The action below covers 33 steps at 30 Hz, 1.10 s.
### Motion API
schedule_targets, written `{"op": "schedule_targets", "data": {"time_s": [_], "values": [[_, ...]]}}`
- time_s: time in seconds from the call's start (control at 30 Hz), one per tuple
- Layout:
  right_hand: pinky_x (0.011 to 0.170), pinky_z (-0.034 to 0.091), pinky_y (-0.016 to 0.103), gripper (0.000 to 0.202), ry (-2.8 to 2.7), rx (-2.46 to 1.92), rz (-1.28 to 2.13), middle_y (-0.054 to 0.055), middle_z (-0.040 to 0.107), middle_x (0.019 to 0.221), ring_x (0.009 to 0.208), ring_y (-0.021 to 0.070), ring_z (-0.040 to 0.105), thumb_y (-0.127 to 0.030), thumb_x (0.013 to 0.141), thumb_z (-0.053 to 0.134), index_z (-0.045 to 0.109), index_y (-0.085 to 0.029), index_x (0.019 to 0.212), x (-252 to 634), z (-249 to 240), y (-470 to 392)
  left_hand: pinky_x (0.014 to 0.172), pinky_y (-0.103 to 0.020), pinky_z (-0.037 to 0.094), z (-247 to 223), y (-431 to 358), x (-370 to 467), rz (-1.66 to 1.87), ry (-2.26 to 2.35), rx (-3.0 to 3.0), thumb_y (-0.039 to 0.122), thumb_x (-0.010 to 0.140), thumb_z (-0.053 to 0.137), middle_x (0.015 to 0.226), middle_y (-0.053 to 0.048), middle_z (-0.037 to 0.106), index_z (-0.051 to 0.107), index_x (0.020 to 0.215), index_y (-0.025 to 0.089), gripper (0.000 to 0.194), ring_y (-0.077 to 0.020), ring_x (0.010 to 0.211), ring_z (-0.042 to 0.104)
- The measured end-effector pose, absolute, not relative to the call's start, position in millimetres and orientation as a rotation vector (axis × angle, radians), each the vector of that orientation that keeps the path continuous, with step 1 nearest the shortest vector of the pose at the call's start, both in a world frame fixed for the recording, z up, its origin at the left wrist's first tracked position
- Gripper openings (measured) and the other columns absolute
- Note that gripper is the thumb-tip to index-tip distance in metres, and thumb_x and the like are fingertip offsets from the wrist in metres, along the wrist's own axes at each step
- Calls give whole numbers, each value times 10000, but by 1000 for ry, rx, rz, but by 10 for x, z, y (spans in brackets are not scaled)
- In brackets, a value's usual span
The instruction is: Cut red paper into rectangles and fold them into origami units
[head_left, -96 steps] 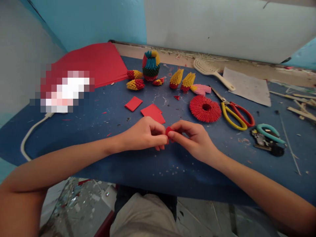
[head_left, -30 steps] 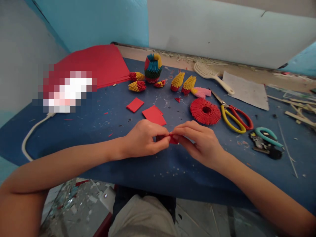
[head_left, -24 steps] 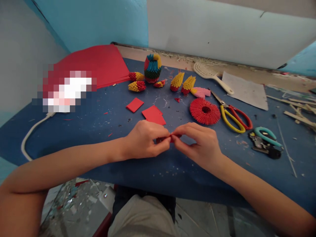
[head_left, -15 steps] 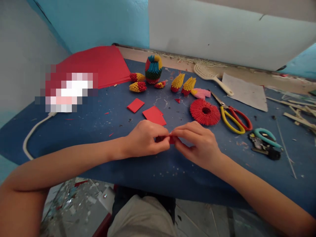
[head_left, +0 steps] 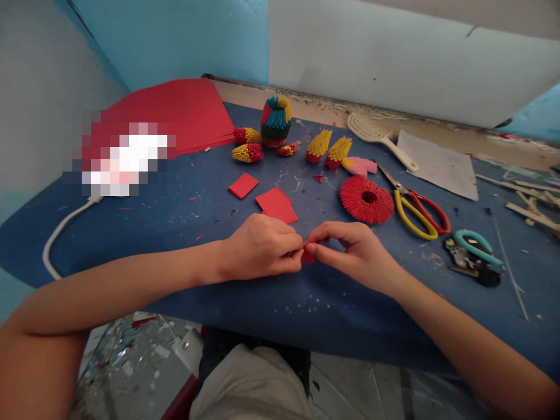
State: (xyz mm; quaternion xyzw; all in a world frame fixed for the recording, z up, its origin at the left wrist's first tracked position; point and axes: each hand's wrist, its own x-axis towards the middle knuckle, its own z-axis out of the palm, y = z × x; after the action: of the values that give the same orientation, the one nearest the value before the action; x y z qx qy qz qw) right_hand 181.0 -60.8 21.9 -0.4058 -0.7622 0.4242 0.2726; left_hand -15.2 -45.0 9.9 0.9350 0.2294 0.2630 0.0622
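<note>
Between my two hands is a small piece of red paper (head_left: 308,256), mostly covered by the fingers. My left hand (head_left: 265,248) is closed, pinching its left side. My right hand (head_left: 356,256) pinches the other side with thumb and forefinger. Just beyond my left hand lie red paper squares (head_left: 276,204), with a small stack of red paper (head_left: 244,185) to their left. A red ring of folded paper pieces (head_left: 366,199) rests beyond my right hand.
Scissors (head_left: 415,207) with red and yellow handles lie at the right, near a turquoise-handled tool (head_left: 476,248). A hairbrush (head_left: 380,137), a paper sheet (head_left: 437,163), a folded-paper vase (head_left: 276,122) and large red sheets (head_left: 188,114) are further back on the blue tabletop (head_left: 245,297).
My right hand's fingers have shifted on the red paper, its thumb now higher and closer to the forefinger. More of the paper shows below the fingertips. My left hand has barely moved.
</note>
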Motion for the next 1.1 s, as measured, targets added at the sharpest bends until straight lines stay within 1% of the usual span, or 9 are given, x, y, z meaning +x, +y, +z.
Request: {"op": "schedule_targets", "data": {"time_s": [0.17, 0.27, 0.43, 0.6, 0.7, 0.77, 0.87, 0.97, 1.1], "values": [[640, 470, 229, 103, -2107, -1075, 1124, 1, 665, 737, 674, 111, 597, -246, 821, 567, 639, -179, 789, 1810, 211, -600, 491, -214, 364, 93, -442, -156, 796, 671, 2848, 179, 801, 451, 529, 3, 587, 592, 576, 147, 267, -93, 481, 508], [604, 450, 208, 89, -2179, -1060, 1024, -5, 644, 728, 649, 97, 579, -227, 834, 547, 605, -177, 789, 1807, 201, -611, 489, -217, 351, 89, -447, -151, 791, 669, 2833, 173, 789, 461, 528, 3, 586, 588, 570, 144, 255, -92, 476, 499], [614, 422, 243, 73, -2419, -1007, 566, 21, 600, 728, 666, 125, 538, -205, 856, 502, 551, -174, 811, 1784, 202, -649, 469, -196, 325, 131, -458, -130, 696, 730, 2600, 157, 747, 492, 498, 16, 550, 583, 549, 126, 220, -73, 460, 457], [637, 413, 281, 165, -2454, -917, 214, 61, 639, 765, 695, 151, 561, -199, 906, 420, 575, -160, 866, 1773, 199, -666, 422, -140, 286, 194, -429, -115, 582, 818, 2201, 133, 728, 506, 451, 54, 486, 618, 587, 117, 181, -37, 427, 397], [661, 413, 295, 170, -2376, -945, 231, 55, 667, 789, 711, 153, 587, -215, 903, 441, 603, -171, 878, 1771, 176, -671, 430, -137, 297, 194, -418, -115, 686, 845, 2193, 124, 699, 530, 450, 56, 479, 616, 568, 117, 156, -35, 433, 393], [680, 420, 296, 125, -2265, -1034, 316, 48, 673, 817, 746, 158, 602, -259, 868, 523, 615, -182, 902, 1761, 161, -677, 435, -143, 301, 189, -420, -116, 782, 873, 2210, 124, 686, 546, 444, 55, 482, 608, 547, 117, 152, -35, 430, 387], [703, 443, 302, 160, -2107, -1141, 490, 42, 669, 837, 798, 173, 613, -298, 795, 627, 626, -194, 917, 1731, 148, -687, 433, -151, 304, 186, -432, -114, 892, 905, 2218, 122, 682, 553, 437, 47, 507, 617, 543, 117, 154, -37, 419, 390], [750, 456, 326, 57, -1992, -1156, 586, 39, 665, 891, 842, 178, 616, -255, 788, 628, 637, -209, 821, 1690, 145, -699, 424, -143, 310, 186, -444, -106, 924, 915, 2203, 117, 688, 548, 439, 42, 526, 634, 556, 116, 157, -35, 413, 405], [729, 455, 343, 20, -1951, -1158, 482, 45, 646, 880, 810, 178, 611, -224, 774, 631, 645, -210, 776, 1662, 145, -719, 426, -130, 332, 184, -458, -91, 939, 902, 2174, 116, 693, 555, 462, 31, 564, 655, 591, 112, 142, -35, 420, 443]]}}
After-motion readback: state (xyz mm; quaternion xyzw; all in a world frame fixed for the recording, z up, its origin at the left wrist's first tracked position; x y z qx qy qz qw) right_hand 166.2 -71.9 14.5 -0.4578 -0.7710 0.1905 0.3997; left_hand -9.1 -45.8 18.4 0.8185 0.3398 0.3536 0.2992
